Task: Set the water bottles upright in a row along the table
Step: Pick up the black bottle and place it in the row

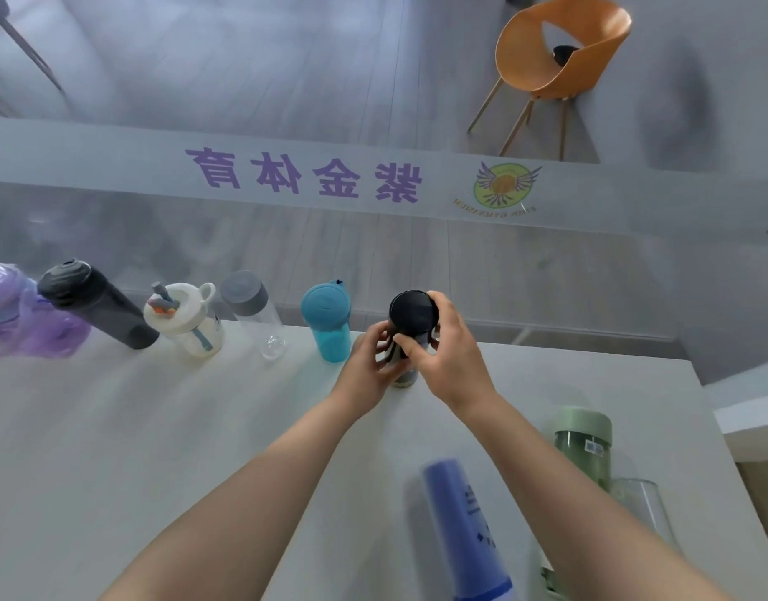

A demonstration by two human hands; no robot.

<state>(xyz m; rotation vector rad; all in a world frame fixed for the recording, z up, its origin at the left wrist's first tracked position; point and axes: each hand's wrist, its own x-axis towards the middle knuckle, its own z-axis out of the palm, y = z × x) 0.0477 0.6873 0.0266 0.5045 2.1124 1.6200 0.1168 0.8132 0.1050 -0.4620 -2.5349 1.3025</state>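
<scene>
Head view: both hands are closing around the black-capped bottle [412, 327], which is standing upright at the far edge of the white table [156, 427], just right of the teal bottle [328, 323]. Left hand [369, 362] is wrapping its body; right hand [443, 353] is gripping just under the cap. Near right, a blue bottle [460, 527] and a green-lidded bottle [584, 444] are waiting.

Mirrored purple "紫金体育" on glass band [304, 175], winged logo [505, 184] text unreadable
</scene>
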